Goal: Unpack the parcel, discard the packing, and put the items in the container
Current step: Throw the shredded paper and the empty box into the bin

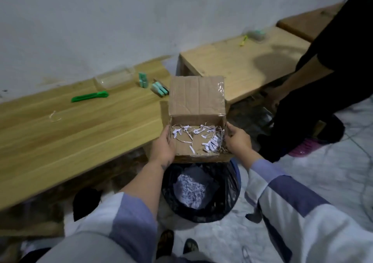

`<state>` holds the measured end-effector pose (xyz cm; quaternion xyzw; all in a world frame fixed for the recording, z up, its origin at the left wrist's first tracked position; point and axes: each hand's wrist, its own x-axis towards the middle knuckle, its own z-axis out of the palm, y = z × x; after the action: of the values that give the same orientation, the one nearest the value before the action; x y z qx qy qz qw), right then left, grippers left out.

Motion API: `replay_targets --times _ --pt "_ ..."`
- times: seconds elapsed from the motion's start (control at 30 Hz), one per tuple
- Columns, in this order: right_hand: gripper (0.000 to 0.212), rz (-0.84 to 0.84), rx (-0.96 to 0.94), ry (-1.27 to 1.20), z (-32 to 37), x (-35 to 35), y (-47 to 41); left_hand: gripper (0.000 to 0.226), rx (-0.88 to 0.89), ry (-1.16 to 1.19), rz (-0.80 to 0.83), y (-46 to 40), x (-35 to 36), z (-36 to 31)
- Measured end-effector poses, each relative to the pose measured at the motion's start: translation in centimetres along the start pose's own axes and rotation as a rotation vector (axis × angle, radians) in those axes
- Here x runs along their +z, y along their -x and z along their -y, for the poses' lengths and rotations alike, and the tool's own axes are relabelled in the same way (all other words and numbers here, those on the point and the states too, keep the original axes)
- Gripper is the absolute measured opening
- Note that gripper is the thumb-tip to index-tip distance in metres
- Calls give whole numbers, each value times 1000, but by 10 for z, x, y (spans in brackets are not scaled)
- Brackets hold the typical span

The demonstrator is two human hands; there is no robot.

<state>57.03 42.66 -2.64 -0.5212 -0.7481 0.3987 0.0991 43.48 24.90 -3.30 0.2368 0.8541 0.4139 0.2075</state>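
An open cardboard box is held in the air above a bin lined with a black bag. My left hand grips the box's left wall and my right hand grips its right wall. Loose shredded white paper lies scattered on the box floor. More shredded paper sits heaped in the bin. Two teal items lie on the wooden table beyond the box. A clear plastic container stands near the wall.
A green utility knife and a paper scrap lie on the table. A second table to the right carries a yellow knife and teal items. A person in black bends close at the right.
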Motion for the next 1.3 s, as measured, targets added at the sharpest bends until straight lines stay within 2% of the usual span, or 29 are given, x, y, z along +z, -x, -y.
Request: replay_targets --times 0.17,0.3,0.43,0.57,0.63,0.67,0.73,0.83,0.93,1.1,1.2,1.3 --pt "47 -54 171 -17 -76 -13 2 52 88 -53 109 -1 64 9" --pt "39 -36 249 -5 -118 2 6 52 53 -114 224 -4 97 39" --pt "43 1 271 0 -150 39 2 49 -4 -149 283 -15 122 82" --pt "33 10 376 -9 -190 96 -17 50 -48 -170 296 -32 148 146" --pt "21 25 413 -15 -208 126 -30 47 -157 -134 317 -43 163 174" --pt "17 34 430 -24 -217 141 -36 48 -215 -140 357 -49 170 187" --pt "17 72 461 -43 -234 167 -45 66 -301 -208 482 -60 184 211" --pt "29 187 436 -34 -250 196 -47 91 -419 -265 651 -63 197 238" --pt "36 299 406 27 -254 210 -47 100 -403 -225 669 -63 207 254" --pt "38 367 362 74 -244 214 -48 70 -301 -240 609 -61 209 250" --pt "38 385 309 120 -219 200 -42 56 -212 -285 594 -54 186 234" --pt "36 392 257 136 -180 175 -33 46 -206 -296 618 -51 152 200"
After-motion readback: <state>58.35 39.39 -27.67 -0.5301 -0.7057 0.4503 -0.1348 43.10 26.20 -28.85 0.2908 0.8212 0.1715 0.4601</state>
